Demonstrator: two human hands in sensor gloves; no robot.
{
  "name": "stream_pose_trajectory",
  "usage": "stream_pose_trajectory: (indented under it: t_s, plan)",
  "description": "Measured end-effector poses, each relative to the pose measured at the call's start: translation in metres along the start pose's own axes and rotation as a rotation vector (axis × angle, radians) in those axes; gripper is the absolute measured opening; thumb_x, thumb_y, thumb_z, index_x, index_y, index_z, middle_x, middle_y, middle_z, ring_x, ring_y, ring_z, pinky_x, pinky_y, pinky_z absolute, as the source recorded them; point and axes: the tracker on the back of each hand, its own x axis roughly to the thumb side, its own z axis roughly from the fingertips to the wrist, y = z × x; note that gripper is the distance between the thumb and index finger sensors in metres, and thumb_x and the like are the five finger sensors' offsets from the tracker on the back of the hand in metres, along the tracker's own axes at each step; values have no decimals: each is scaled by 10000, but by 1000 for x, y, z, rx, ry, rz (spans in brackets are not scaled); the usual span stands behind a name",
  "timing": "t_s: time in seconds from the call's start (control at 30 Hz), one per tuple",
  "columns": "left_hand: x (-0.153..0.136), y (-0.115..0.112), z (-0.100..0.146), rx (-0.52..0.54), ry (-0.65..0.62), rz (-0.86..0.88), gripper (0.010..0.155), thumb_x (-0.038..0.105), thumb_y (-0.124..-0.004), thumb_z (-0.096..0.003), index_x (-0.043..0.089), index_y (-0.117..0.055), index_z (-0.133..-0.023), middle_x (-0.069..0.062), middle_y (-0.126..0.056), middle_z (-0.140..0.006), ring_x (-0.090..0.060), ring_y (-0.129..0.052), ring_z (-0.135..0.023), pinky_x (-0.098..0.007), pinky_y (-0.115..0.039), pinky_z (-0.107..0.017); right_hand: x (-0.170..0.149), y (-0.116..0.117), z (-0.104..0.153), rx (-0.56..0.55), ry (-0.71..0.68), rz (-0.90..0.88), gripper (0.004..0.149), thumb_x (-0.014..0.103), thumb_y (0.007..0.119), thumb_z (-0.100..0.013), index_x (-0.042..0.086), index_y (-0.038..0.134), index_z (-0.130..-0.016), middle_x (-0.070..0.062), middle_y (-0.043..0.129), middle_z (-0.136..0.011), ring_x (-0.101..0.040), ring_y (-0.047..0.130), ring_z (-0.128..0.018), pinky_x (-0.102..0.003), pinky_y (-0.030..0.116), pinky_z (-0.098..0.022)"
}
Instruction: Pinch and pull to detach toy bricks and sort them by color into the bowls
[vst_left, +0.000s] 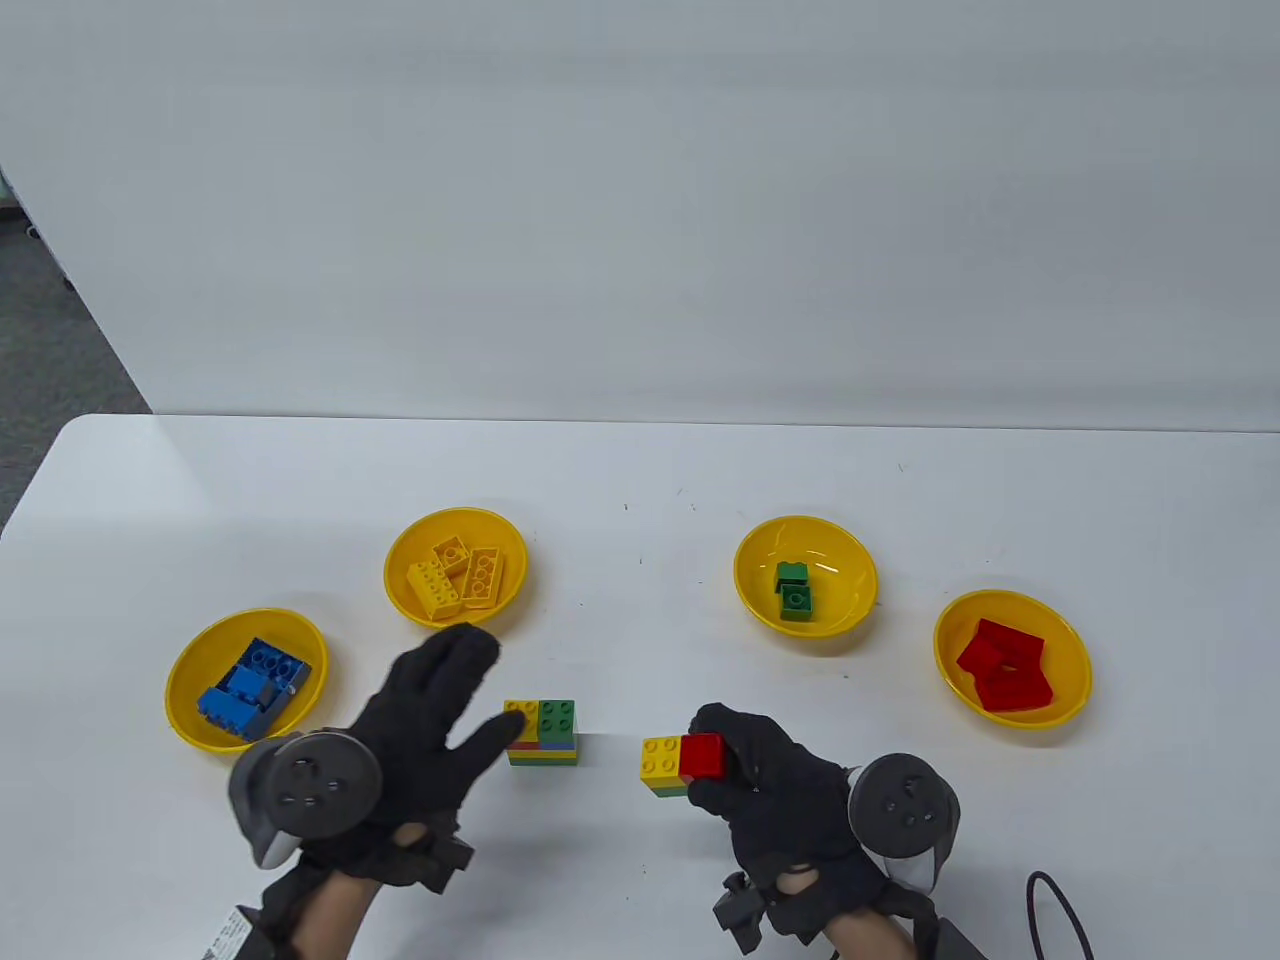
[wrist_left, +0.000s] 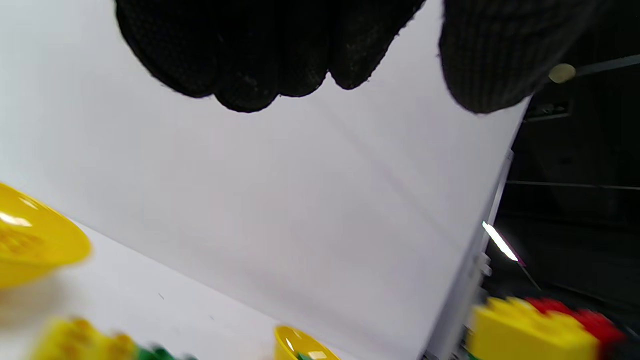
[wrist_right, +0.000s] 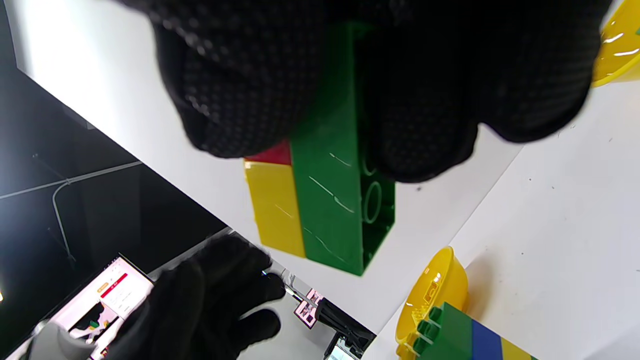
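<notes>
two hands, two brick stacks, four bowls.

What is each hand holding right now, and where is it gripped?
The right hand pinches the small brick cluster at its red-brick end, fingers curled around it. The left hand holds nothing, fingers spread.

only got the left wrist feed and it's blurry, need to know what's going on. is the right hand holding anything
Observer: Yes, the right hand grips a small stack: red and yellow bricks on top, a long green brick beneath.
Operator: ok and my left hand
Observer: The left hand is open with fingers spread, holding nothing, beside a second stack on the table.
Operator: any bowl without bricks yet
Observer: No. The blue brick bowl, yellow brick bowl, green brick bowl and red brick bowl each hold bricks.
</notes>
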Motion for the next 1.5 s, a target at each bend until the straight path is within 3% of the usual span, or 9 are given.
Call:
stream_pose_trajectory:
  t_s: [0.1, 0.17, 0.33, 0.4, 0.63, 1.27, 1.33, 1.37, 1.5]
  plan:
    - [18, -41, -8, -148, -55, 61, 798, 615, -868, -400, 218, -656, -1059, -174, -689, -1091, -456, -795, -915, -603, -733, -624, -3, 8, -2, 20, 5, 15, 628, 266, 909, -272, -24, 842, -825, -306, 878, -767, -335, 1041, -435, -559, 895, -335]
    - [23, -60, -8, -222, -58, -18, 850, 621, -888, -376, 210, -624, -1071, -191, -675, -1084, -458, -787, -909, -601, -732, -623, -5, 12, -2, 40, 4, 28, 629, 266, 907, -270, -24, 842, -825, -308, 878, -766, -337, 1042, -434, -559, 895, -335]
    - [25, -81, -7, -271, -65, 8, 781, 544, -942, -384, 189, -690, -1032, -176, -798, -976, -412, -896, -782, -576, -791, -559, -4, 19, -4, 80, -8, 39, 629, 259, 891, -264, -27, 841, -822, -308, 879, -764, -340, 1038, -431, -565, 890, -335]
    - [21, -81, -9, -279, -24, 92, 725, 480, -968, -393, 148, -736, -994, -177, -871, -899, -394, -960, -693, -562, -835, -510, -4, 21, -4, 99, -7, 55, 630, 258, 872, -261, -31, 838, -820, -306, 878, -763, -340, 1036, -428, -569, 888, -335]
    - [15, -75, -11, -285, 23, 268, 680, 453, -1053, -358, 91, -857, -900, -205, -964, -759, -384, -1038, -535, -531, -901, -401, 0, 22, -4, 111, -11, 28, 626, 254, 826, -236, -42, 861, -787, -297, 906, -731, -332, 1047, -385, -568, 902, -310]
    - [1, -80, -8, -309, 70, 490, 643, 415, -1039, -379, 51, -890, -887, -243, -987, -760, -425, -1069, -564, -553, -928, -418, -5, 24, 4, 55, 75, -69, 630, 239, 789, -207, -49, 880, -759, -299, 927, -705, -318, 1068, -350, -555, 942, -289]
    - [-7, -77, -6, -293, 109, 708, 634, 382, -1031, -383, 54, -883, -905, -257, -987, -786, -445, -1070, -575, -559, -931, -423, -11, 17, 4, 24, 127, -201, 634, 245, 773, -209, -38, 879, -766, -290, 935, -707, -297, 1082, -353, -536, 960, -287]
    - [-6, -76, -7, -304, 107, 733, 634, 363, -1034, -384, 51, -877, -913, -265, -976, -803, -459, -1057, -591, -570, -919, -435, -11, 16, 3, 2, 138, -244, 632, 227, 791, -202, -56, 890, -759, -311, 937, -700, -324, 1081, -345, -559, 948, -282]
    - [-4, -66, -9, -240, 108, 617, 649, 395, -1022, -395, 95, -844, -942, -231, -954, -829, -426, -1037, -582, -541, -899, -429, -7, 15, 4, -3, 107, -194, 631, 243, 815, -217, -42, 873, -777, -302, 917, -721, -320, 1069, -372, -552, 933, -302]
